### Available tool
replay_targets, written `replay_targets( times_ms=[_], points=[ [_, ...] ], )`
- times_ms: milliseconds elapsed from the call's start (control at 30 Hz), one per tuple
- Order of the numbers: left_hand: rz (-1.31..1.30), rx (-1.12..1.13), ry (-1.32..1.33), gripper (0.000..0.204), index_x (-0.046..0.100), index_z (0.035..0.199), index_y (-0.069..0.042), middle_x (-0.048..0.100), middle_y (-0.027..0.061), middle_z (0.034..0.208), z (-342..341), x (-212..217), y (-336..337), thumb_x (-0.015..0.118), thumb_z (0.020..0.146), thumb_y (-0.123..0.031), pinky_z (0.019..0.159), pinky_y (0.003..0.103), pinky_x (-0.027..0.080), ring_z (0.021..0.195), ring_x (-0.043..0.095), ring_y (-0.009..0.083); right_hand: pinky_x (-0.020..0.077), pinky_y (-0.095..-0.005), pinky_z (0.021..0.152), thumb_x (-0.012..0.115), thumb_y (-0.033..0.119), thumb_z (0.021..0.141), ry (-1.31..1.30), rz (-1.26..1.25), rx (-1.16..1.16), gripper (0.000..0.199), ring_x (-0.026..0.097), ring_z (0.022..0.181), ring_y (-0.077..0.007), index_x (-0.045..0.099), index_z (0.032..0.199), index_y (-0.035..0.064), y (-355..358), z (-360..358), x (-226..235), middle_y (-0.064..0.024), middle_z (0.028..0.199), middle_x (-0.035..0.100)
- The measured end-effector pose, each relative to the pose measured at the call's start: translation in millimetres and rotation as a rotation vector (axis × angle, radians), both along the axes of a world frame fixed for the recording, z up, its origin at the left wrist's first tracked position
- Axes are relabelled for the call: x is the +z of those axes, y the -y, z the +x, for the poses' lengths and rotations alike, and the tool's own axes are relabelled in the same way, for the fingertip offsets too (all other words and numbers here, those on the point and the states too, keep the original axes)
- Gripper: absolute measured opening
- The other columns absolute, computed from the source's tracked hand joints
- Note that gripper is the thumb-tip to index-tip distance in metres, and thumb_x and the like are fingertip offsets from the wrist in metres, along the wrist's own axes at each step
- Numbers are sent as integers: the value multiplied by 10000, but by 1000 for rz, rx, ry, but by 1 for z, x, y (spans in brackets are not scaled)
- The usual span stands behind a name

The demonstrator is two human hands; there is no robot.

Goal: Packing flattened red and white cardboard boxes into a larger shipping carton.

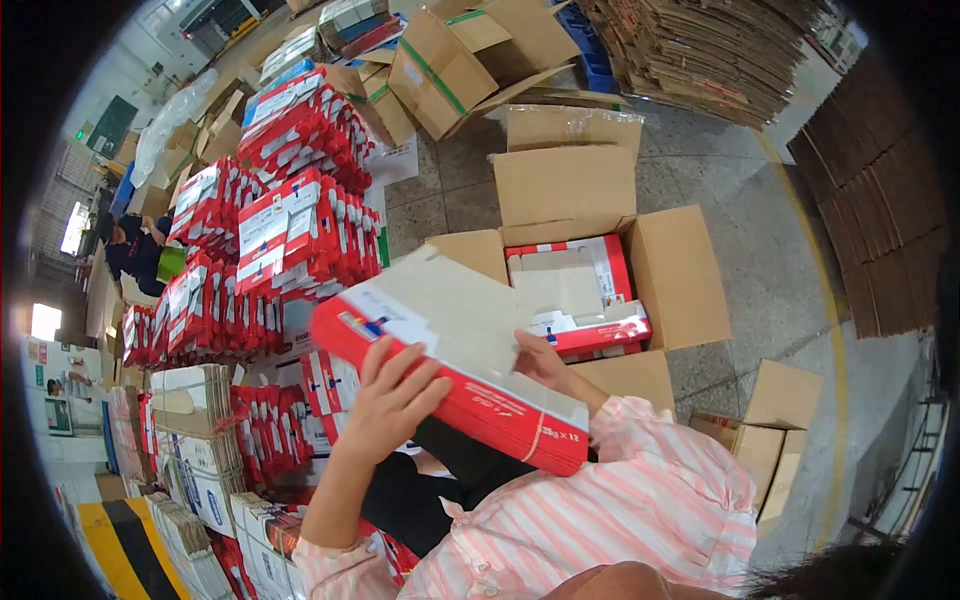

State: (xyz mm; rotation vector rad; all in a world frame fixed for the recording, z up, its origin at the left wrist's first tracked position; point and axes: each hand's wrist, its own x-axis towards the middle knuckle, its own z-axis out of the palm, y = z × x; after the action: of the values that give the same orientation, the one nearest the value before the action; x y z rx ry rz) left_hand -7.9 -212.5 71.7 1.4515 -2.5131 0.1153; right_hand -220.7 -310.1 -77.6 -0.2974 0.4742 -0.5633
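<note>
A thick stack of flat red-and-white cartons (470,310) lies tilted across my lap, its grey-white face up and a thin band around its near right end. My left hand (393,398) grips the near red side, fingers spread over the edge. At the far right edge my right hand (543,362) holds the same stack; its thumb side shows and the other fingers are partly hidden. Just beyond stands an open cardboard box (680,285), flaps folded out. Inside it lie similar flat red-and-white cartons (560,275).
Several piles of red-and-white cartons (290,235) stand at the left, with tied bundles (190,400) nearer. Empty brown boxes (440,75) lie at the back. Flattened cardboard stacks (700,50) rise at the right. A small open box (765,455) sits near right. Another person (135,250) is far left.
</note>
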Motion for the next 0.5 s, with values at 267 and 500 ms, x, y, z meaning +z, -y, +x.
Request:
replay_targets(
  times_ms=[267,500],
  points=[
    [155,364,-205,630,419,1378,-53,376,173,1446,-22,-72,9,641,789,-89,1127,507,223,1388,254,402,483,-433,952,556,202,906,-121,172,-326,332,624,1049,-272,573,1152,-20,21,-79,-61,-158,1119,650],
    [233,884,-344,664,398,1385,-10,439,194,1394,41,-110,-87,663,778,-47,1107,466,273,1354,312,413,425,-459,1004,504,224,980,-105,280,-791,275,560,1040,-235,505,1202,61,88,-55,-155,-92,1157,582]
  ],
)
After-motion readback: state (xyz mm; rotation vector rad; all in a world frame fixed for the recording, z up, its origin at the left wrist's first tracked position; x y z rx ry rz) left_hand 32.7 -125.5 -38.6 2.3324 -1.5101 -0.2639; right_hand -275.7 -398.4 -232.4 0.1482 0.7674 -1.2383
